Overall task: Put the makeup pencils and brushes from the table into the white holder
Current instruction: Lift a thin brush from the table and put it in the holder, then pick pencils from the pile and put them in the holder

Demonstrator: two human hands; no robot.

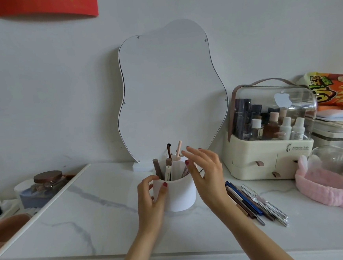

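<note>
The white holder [180, 193] stands upright in the middle of the marble table [91, 218]. Several pencils and brushes [168, 167] stick up out of it. My left hand [151, 201] grips the holder's left side, thumb on the front wall. My right hand [205, 172] hovers over the holder's right rim with fingers spread and nothing in it. A row of several makeup pencils [254, 202] lies flat on the table to the right of the holder, just beyond my right wrist.
A wavy mirror [171, 88] leans on the wall behind the holder. A cream cosmetics case [271, 154] with a clear lid stands at the right, a pink headband [327, 187] in front of it. A lidded jar [47, 180] sits off the table's left edge.
</note>
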